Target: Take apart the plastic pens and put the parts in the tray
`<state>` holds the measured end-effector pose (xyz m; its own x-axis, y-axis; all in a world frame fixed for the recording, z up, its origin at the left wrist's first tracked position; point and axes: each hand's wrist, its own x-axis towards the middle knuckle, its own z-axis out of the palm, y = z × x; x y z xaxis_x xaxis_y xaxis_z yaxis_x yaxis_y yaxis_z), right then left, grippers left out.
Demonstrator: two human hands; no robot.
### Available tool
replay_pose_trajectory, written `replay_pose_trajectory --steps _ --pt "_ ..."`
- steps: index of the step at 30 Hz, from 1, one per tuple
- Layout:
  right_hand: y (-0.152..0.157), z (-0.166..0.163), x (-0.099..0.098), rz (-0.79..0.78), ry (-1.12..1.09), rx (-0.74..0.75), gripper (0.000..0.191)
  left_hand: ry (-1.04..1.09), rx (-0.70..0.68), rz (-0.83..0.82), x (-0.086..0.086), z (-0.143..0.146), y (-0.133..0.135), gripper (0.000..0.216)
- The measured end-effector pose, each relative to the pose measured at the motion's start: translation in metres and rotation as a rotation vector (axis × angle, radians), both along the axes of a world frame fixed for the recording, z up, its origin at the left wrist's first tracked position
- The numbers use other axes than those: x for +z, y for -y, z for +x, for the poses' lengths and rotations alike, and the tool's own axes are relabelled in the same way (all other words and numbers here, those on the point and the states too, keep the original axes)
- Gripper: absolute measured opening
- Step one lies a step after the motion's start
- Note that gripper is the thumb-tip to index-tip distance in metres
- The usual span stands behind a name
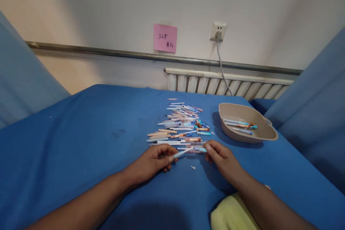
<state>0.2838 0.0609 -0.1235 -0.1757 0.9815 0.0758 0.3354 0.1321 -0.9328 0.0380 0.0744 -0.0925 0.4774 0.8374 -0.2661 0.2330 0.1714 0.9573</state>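
Both hands meet over a blue-covered table (81, 140). My left hand (155, 161) pinches the pale end of a pen (188, 150), and my right hand (219, 156) pinches its light-blue end, so the pen lies level between them. Just beyond my fingers is a pile of pen parts (182, 124): several barrels, refills and caps in white, peach and blue. A tiny white piece (193, 168) lies on the cloth below the pen.
A beige tray (265, 136) at the right holds three assembled pens (239, 125). Behind the table are a radiator (229, 84), a wall socket with a cable (218, 31) and a pink note (165, 38). A yellow cloth (231, 215) lies near my right forearm.
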Motion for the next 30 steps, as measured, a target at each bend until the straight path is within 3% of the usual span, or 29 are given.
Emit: replay_pose_trajectory --steps 6,18,30 --pt "0.002 -0.001 0.002 0.006 -0.026 0.002 0.037 -0.012 -0.011 -0.004 -0.001 -0.001 0.000 0.029" --pt "-0.005 -0.012 0.006 0.044 -0.442 -0.162 0.029 0.004 0.043 -0.028 -0.007 -0.007 -0.010 0.033" --pt "-0.001 -0.011 0.007 0.129 -0.290 -0.168 0.014 -0.010 0.034 -0.017 -0.003 -0.004 -0.008 0.034"
